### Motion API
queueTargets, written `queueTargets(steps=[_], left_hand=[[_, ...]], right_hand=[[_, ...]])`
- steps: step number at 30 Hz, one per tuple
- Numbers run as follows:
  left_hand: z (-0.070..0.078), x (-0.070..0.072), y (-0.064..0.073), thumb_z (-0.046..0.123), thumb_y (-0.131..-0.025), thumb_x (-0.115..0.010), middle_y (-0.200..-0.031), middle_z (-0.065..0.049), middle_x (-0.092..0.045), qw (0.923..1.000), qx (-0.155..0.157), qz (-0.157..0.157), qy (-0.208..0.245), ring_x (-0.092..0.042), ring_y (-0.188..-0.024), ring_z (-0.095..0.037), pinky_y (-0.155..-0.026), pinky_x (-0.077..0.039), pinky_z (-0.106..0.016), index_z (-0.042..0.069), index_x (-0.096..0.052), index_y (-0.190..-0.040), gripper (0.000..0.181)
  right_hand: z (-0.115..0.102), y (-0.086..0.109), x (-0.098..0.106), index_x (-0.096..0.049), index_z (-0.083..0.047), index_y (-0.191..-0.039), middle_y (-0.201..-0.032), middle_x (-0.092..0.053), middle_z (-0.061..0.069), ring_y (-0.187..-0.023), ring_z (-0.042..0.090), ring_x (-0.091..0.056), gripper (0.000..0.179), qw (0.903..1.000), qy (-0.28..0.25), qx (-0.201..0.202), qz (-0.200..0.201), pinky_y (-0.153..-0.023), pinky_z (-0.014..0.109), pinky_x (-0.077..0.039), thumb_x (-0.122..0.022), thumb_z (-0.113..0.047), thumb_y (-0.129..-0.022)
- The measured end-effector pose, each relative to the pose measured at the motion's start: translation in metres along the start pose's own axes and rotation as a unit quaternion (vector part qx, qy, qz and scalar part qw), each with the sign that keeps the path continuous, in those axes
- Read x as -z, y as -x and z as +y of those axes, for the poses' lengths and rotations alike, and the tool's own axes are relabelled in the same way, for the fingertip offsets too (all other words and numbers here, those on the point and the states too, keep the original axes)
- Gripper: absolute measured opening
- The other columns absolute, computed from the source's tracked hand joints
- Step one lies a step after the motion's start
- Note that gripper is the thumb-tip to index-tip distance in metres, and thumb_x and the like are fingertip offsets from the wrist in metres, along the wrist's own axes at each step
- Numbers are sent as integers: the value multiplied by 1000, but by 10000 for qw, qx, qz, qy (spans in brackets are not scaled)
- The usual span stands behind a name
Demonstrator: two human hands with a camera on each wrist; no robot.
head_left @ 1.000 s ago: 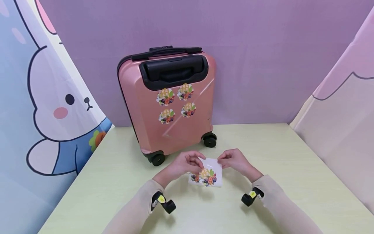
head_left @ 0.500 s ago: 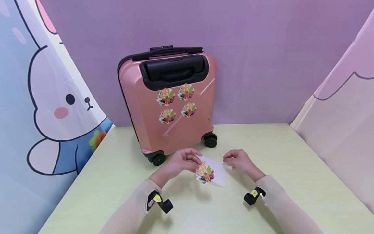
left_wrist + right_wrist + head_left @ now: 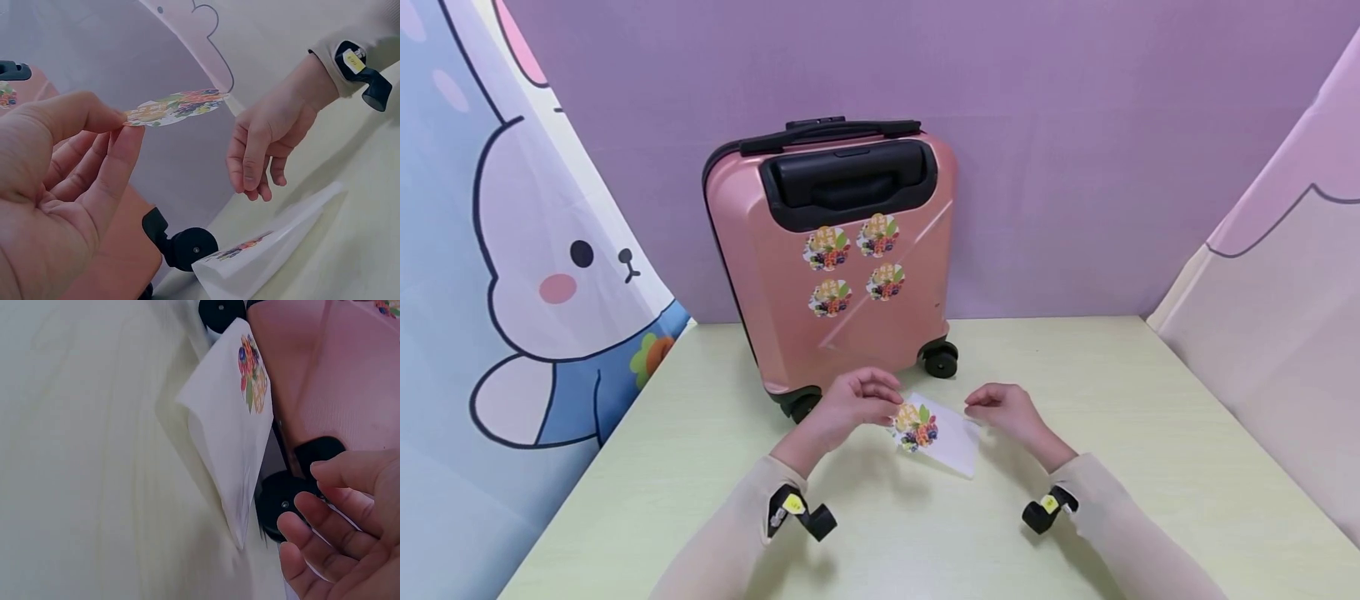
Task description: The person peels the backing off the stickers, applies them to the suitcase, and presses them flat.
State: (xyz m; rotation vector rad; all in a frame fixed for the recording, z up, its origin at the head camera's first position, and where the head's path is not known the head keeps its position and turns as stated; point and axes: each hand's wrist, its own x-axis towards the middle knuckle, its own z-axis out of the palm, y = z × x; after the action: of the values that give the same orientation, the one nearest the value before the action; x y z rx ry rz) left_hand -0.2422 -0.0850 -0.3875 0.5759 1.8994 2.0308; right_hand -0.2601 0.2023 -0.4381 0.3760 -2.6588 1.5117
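Between the thumb and forefinger of my left hand (image 3: 850,407) a round fruit sticker (image 3: 178,107) is pinched by its edge. It is held up flat, with pictures of colourful fruit on it. Below it lies a creased white backing sheet (image 3: 215,406), tilted, one printed fruit sticker still showing on it in the wrist views. My right hand (image 3: 1007,412) hovers just beyond the sheet's right corner in the head view. Its fingers hang loosely curled, apart from the paper, as the right wrist view (image 3: 350,531) shows.
A pink suitcase (image 3: 880,342) with black wheels (image 3: 940,361) stands upright behind the hands. Several fruit stickers (image 3: 886,282) are on its face below the black handle recess. The pale table (image 3: 1075,358) meets a purple backdrop (image 3: 1060,208). A rabbit-print cloth (image 3: 550,233) hangs at left.
My left hand has peeled the sticker off the sheet and moved it up and left. My right hand has let go of the sheet, which has dropped and tilted.
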Motion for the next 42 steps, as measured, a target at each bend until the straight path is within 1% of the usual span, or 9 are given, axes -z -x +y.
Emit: queueTargets(steps=[6,9,14,20,23,28,36,40,42], left_hand=[[5,3,1,-10,-88,-65,-92,-2,-70,9993,-26,341,124,-67,-83,-15,-75,-58,-32,2,-63,-106,22],[8,3,1,-11,-87,-65,-91,-1,-70,9988,-22,449,176,-67,-83,-14,-74,-58,-31,3,-63,-104,22],[10,4,2,-12,-87,-65,-90,-1,-71,9985,-14,490,251,-67,-82,-14,-74,-58,-30,5,-64,-102,22],[9,5,2,-12,-87,-64,-90,-1,-71,9982,-39,485,336,-68,-81,-14,-73,-58,-30,6,-64,-101,23],[8,5,1,-12,-87,-64,-90,-1,-72,9981,-38,511,338,-69,-81,-13,-73,-59,-29,6,-63,-101,22],[7,6,0,-12,-87,-64,-90,-2,-72,9979,-48,523,370,-69,-81,-14,-73,-59,-29,6,-63,-101,22],[6,8,-1,-12,-87,-64,-93,-4,-73,9976,-174,610,286,-70,-83,-14,-74,-59,-30,4,-64,-102,22],[6,10,-1,-12,-88,-64,-94,-5,-73,9975,-155,656,210,-70,-84,-15,-76,-59,-31,0,-64,-106,21],[6,10,-1,-11,-89,-64,-95,-4,-74,9976,-152,656,143,-70,-85,-15,-77,-58,-31,-7,-62,-111,23]], right_hand=[[-12,4,-7,-70,9,-101,-90,-72,12,-80,18,-66,17,9999,-7,136,43,-65,23,-53,-71,-1,-87],[-20,8,-11,-69,9,-103,-91,-72,12,-78,17,-64,19,9996,-178,203,39,-63,23,-53,-70,-2,-88],[-28,14,-18,-64,14,-110,-95,-71,19,-79,17,-67,23,9942,-989,407,-108,-67,29,-57,-65,-1,-92],[-42,21,-28,-57,19,-115,-100,-69,26,-88,27,-70,26,9777,-1997,463,-450,-75,34,-59,-54,-2,-100],[-48,24,-33,-57,20,-114,-101,-68,26,-89,28,-70,27,9707,-2256,531,-632,-77,37,-59,-53,-3,-101],[-57,28,-40,-60,18,-110,-99,-69,23,-82,21,-70,23,9695,-2275,582,-699,-75,38,-59,-57,-2,-99],[-65,28,-46,-61,20,-106,-90,-70,22,-76,17,-70,20,9668,-2478,476,-409,-76,49,-58,-60,3,-96],[-66,28,-49,-60,21,-105,-87,-70,19,-73,15,-70,20,9626,-2658,392,-340,-74,44,-59,-61,4,-95],[-66,28,-49,-60,21,-105,-86,-70,17,-72,15,-70,21,9610,-2723,360,-331,-72,40,-60,-61,3,-95]])
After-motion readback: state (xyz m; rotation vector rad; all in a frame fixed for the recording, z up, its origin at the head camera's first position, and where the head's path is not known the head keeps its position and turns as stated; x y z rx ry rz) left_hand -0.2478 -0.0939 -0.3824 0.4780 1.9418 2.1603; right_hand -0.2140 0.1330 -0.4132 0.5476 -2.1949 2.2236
